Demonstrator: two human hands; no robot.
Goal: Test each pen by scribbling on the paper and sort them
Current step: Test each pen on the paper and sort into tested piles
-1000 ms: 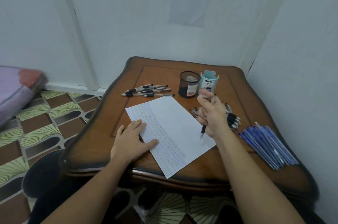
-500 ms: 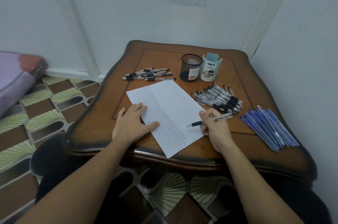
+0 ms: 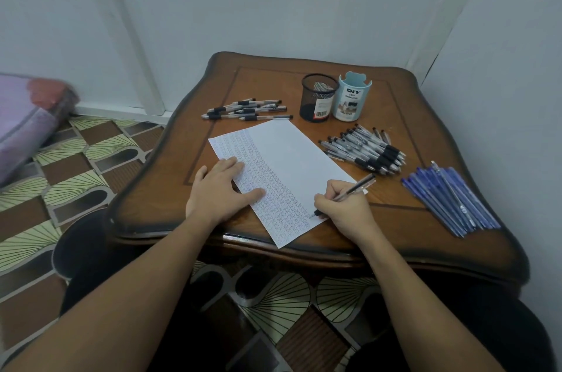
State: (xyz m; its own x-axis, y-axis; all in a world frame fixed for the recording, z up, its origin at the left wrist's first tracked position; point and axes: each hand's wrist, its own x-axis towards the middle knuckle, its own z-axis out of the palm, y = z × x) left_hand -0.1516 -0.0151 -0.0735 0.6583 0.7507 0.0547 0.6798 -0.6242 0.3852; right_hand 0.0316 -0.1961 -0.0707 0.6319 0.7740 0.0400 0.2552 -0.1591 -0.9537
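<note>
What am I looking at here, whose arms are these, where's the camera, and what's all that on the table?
No machine: these are a person's bare arms, filmed by a wide-angle camera worn on their head, looking down. The left hand lies flat on the paper, on a wooden table. The right hand grips a pen, its tip at the paper. Three lots of pens lie around: a small group at the far left, a pile with black grips on the right, and blue pens farther right. Behind the paper stand a black mesh cup and a light blue desk organizer.
</note>
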